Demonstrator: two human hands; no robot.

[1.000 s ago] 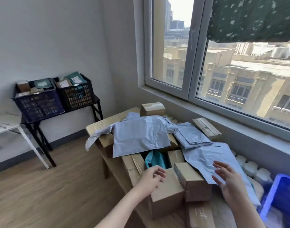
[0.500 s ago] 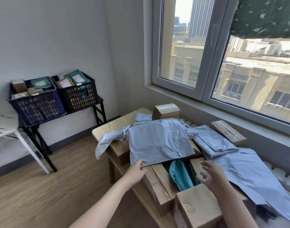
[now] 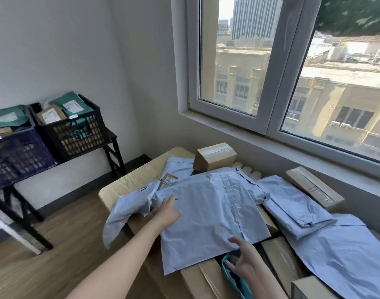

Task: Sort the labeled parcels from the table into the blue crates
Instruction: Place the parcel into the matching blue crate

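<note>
Two crates (image 3: 18, 156), on the table (image 3: 128, 182) one teal mailer (image 3: 230, 270), at least four pale-blue mailers (image 3: 206, 212), at least five cardboard boxes (image 3: 215, 157)

On the pale wooden table (image 3: 130, 180) below the window (image 3: 260, 83): heaped cardboard boxes (image 3: 215, 157); draped over them, pale blue mailer bags (image 3: 206, 212); one teal bag (image 3: 233, 281) wedged between boxes near the front edge; bare wood at the far-left corner.

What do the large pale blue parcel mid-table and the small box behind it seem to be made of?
The pale blue parcel is probably thin plastic film, matte with slight sheen; it wrinkles and creases softly. The small box looks like brown cardboard, dull, with glossy clear tape across its top.
</note>
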